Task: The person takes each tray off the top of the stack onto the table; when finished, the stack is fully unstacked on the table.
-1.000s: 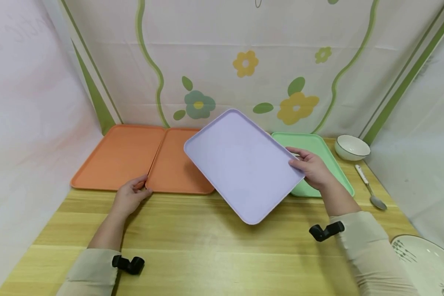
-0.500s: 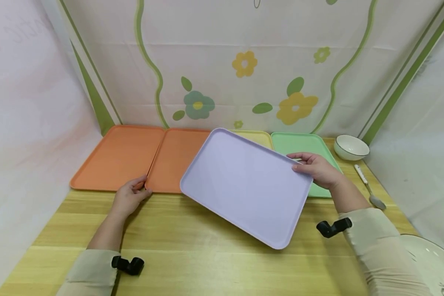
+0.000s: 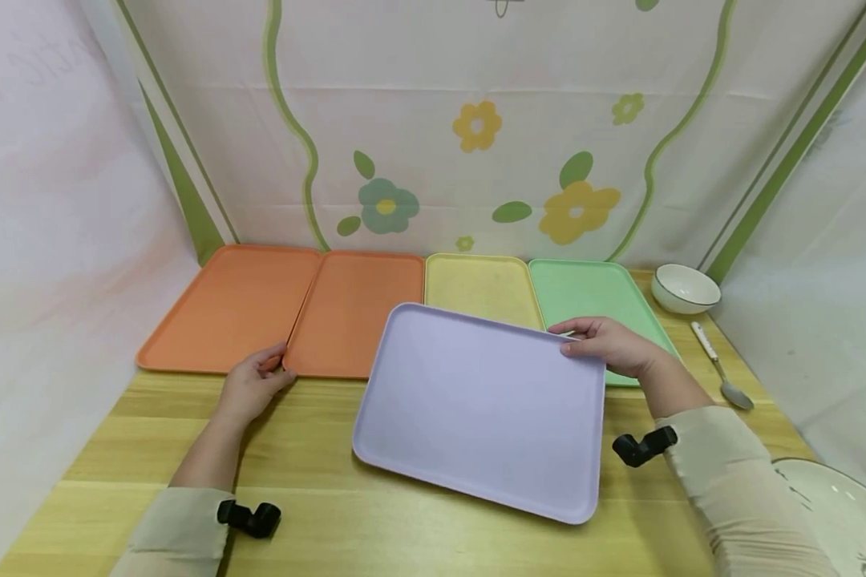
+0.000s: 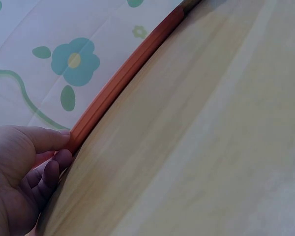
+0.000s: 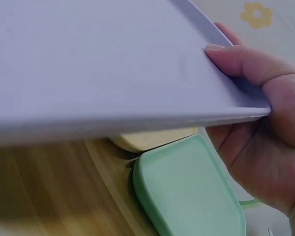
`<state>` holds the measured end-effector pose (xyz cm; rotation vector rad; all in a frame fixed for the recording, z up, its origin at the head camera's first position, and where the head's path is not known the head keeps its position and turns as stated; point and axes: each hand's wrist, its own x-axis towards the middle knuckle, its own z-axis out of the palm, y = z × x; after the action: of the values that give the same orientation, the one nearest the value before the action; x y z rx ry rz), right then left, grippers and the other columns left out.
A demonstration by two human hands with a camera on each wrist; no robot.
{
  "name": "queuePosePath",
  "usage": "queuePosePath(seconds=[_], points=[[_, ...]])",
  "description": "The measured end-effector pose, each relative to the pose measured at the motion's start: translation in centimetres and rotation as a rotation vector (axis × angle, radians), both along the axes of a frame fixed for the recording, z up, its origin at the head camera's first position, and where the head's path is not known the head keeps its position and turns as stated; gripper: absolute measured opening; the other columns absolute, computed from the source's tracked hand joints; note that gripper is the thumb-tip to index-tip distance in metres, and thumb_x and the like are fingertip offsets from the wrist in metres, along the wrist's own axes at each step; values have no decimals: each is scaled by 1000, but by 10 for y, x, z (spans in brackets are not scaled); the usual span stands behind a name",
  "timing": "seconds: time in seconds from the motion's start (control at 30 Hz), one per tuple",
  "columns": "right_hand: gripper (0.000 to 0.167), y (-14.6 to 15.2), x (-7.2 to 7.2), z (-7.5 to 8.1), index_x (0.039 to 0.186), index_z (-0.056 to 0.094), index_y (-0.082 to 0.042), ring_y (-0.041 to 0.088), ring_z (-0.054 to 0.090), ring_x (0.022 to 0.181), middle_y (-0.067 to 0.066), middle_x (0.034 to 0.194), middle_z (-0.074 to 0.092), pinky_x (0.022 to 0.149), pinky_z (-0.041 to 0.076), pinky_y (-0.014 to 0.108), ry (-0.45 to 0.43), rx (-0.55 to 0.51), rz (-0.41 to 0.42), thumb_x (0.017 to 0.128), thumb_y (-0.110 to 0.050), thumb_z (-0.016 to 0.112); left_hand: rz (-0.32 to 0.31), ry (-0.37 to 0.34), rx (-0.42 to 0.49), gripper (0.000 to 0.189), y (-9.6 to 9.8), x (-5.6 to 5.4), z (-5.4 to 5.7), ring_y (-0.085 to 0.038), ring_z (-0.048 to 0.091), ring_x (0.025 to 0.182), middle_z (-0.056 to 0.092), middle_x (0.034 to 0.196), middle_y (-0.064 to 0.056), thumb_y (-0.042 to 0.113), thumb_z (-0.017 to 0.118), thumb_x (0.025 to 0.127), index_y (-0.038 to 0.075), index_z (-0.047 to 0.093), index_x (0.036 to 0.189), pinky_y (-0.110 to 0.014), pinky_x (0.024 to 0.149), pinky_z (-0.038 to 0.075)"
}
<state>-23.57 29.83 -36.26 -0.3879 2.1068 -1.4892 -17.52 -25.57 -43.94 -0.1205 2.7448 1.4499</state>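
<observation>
My right hand [image 3: 613,346] grips a lavender rectangular tray [image 3: 479,413] by its far right corner, thumb on top and fingers beneath. The tray hangs over the table's front part, its far edge in front of a yellow tray [image 3: 479,288] and covering part of it. In the right wrist view a gap shows between the lavender tray [image 5: 103,64] and the green tray [image 5: 191,187] below. My left hand [image 3: 251,383] pinches the near left corner of the second orange tray [image 3: 361,312], at the seam with the first orange tray [image 3: 231,308].
A white bowl [image 3: 685,288] and a spoon [image 3: 718,365] with a white handle lie at the right. Part of a patterned white plate [image 3: 837,513] shows at the lower right. Behind the row of trays rises a flowered cloth backdrop [image 3: 418,120].
The lavender tray has come nearer and lower in my right hand and turned, uncovering the yellow tray and the second orange one. My left hand stays at the orange corner.
</observation>
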Motion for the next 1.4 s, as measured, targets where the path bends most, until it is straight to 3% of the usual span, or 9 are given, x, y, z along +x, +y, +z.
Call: queuePosePath(seconds=[0.43,0.63,0.73,0.93,1.4], points=[[27,-9,-1,-11,115,69,-23,12,69,87,-9,100,72,76,58,31,-28,103,66,92,-11,67,3,5,-3,60,1,0,-1,2,53,83,46,144,-30,20,66,95,3,43,147,-12,68,47],[34,-18,-2,-18,123,67,-6,8,65,93,-12,106,69,80,54,26,28,159,74,90,-12,70,3,6,-15,60,1,0,0,-4,54,87,47,143,-30,23,66,94,3,44,147,-13,68,47],[41,-23,0,-22,126,64,1,8,64,95,-4,114,69,81,53,26,49,201,80,89,-14,71,-1,5,-17,60,1,0,-1,-1,54,86,46,144,-30,22,66,95,3,43,147,-13,69,47],[40,-30,4,-32,124,66,-1,10,60,101,15,127,65,84,52,27,90,276,51,88,-17,73,-1,7,-4,60,0,-1,-1,3,53,83,45,145,-30,22,65,95,3,43,147,-13,68,48],[27,-41,14,-45,113,72,-5,15,64,92,13,112,71,77,52,29,125,397,-30,87,-15,73,2,-5,5,61,-1,-1,-1,1,53,83,45,145,-30,23,66,95,4,43,148,-13,68,47]])
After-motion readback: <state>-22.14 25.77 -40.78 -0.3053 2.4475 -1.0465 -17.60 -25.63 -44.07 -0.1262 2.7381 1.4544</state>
